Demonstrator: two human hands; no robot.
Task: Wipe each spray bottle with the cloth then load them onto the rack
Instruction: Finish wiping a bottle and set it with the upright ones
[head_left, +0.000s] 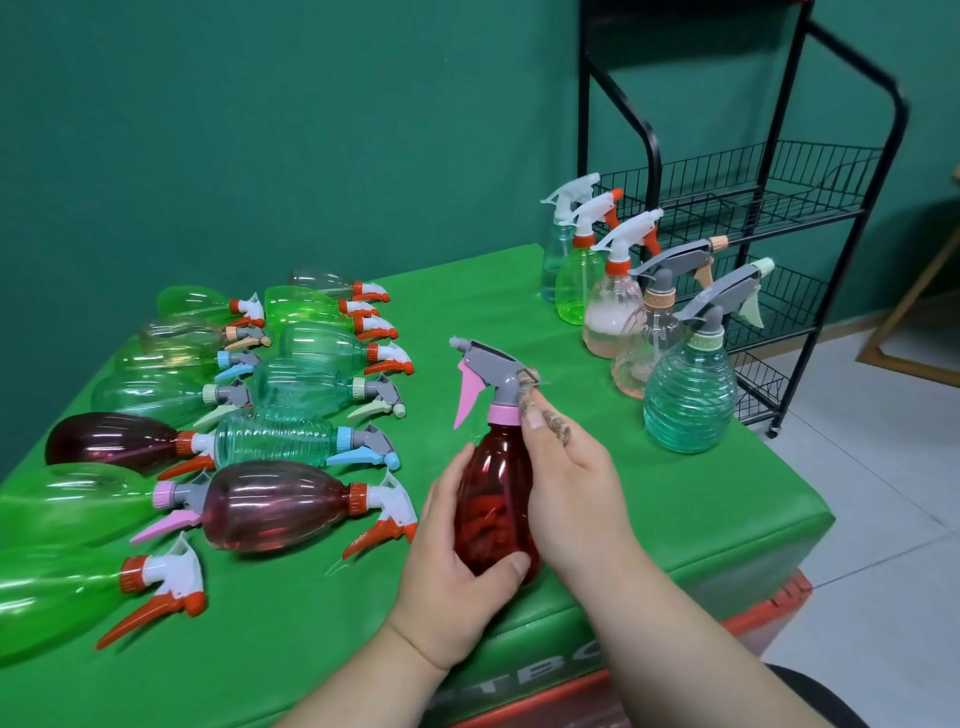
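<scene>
I hold a red spray bottle (498, 462) with a pink collar, grey head and pink trigger upright over the green table (675, 514). My left hand (457, 587) grips its lower body from the left, thumb across the front. My right hand (571, 483) wraps the right side, thumb at the collar and fingertips at the grey head. Crumpled red folds that look like the cloth (485, 519) show through the bottle, under my right palm. The black wire rack (779, 208) stands beyond the table's right end, and the shelves I can see hold nothing.
Several spray bottles lie on their sides at the left, among them a dark red one (275, 504) close to my left hand. Several more stand upright at the far right corner, the nearest a teal ribbed one (691, 400). A wooden frame (914, 322) leans at the right edge.
</scene>
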